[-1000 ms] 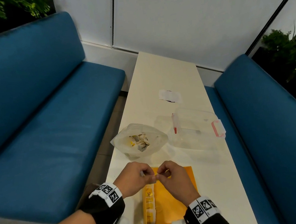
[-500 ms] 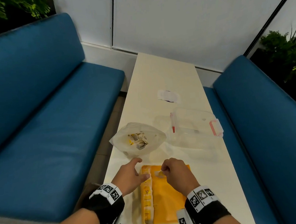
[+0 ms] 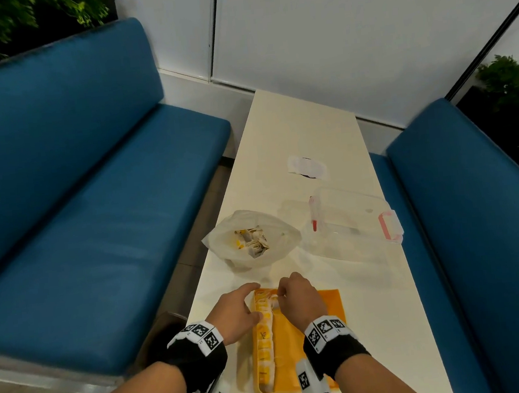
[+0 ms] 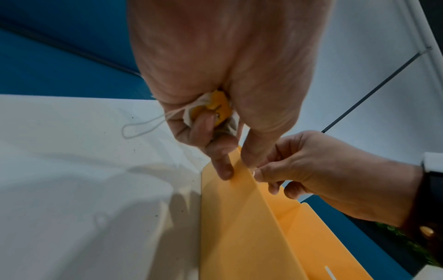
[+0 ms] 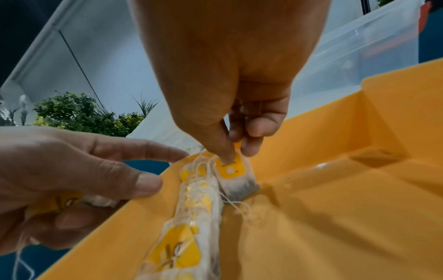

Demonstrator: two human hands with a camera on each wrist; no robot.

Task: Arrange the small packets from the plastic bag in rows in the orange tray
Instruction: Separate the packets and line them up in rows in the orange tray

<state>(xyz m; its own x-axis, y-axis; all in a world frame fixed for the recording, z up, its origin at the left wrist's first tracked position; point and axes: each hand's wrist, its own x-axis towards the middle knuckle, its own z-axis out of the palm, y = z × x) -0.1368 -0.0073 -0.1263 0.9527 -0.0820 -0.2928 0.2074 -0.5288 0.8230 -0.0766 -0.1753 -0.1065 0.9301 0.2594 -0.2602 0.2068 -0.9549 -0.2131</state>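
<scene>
The orange tray [image 3: 311, 349] lies on the table's near end. A row of small packets [image 3: 263, 338] with yellow tags runs along its left wall. My right hand [image 3: 285, 295] pinches one packet [image 5: 233, 174] by its tag, and the packet rests on the tray floor beside the row's far end. My left hand [image 3: 251, 301] grips spare packets [image 4: 215, 109] in its palm, with forefinger and thumb at the tray's left wall [image 4: 239, 227]. The plastic bag [image 3: 251, 238] stands open just beyond the tray with several packets inside.
A clear plastic box [image 3: 352, 222] with red latches sits to the right of the bag. Farther down the cream table [image 3: 383, 311] lies a white wrapper [image 3: 307, 166]. Blue benches flank the table on the left [image 3: 98, 243] and right [image 3: 478, 238].
The hands were together above the tray's far end. They have parted: the right hand has lowered a packet into the tray and the left has moved to the tray's left wall.
</scene>
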